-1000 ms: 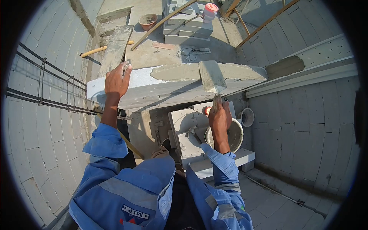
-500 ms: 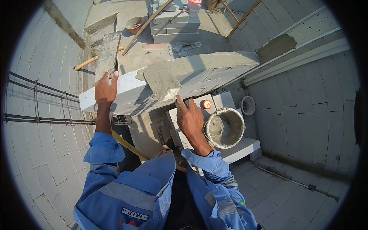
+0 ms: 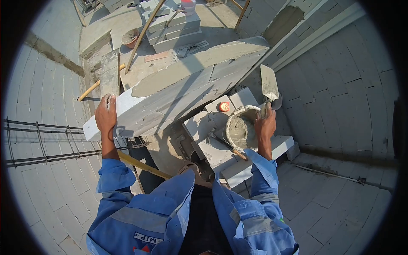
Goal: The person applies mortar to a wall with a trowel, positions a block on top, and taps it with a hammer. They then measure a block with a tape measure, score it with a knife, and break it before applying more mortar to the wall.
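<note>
My right hand (image 3: pixel 265 124) is closed round the handle of a trowel (image 3: pixel 269 81), whose flat blade points away from me just beyond the bucket's rim. Beside that hand stands a bucket (image 3: pixel 228 131) holding grey wet mortar (image 3: pixel 240 129). My left hand (image 3: pixel 106 115) rests with its fingers stretched over the bare white end of a block wall (image 3: pixel 182 98). Along the rest of the wall's top runs a layer of grey mortar (image 3: pixel 182 70).
Pale blocks (image 3: pixel 197 123) under the bucket carry a red-topped item (image 3: pixel 224 106) and a wooden-handled tool (image 3: pixel 233 151). Steel rebar (image 3: pixel 51 126) juts in at left. Beyond the wall are stacked blocks (image 3: pixel 176 40), a mortar pail (image 3: pixel 131 39) and a slanting pole (image 3: pixel 144 36).
The trowel has moved in my right hand from above the wall to the right, past the bucket. My left hand stays on the wall's end. The view has shifted.
</note>
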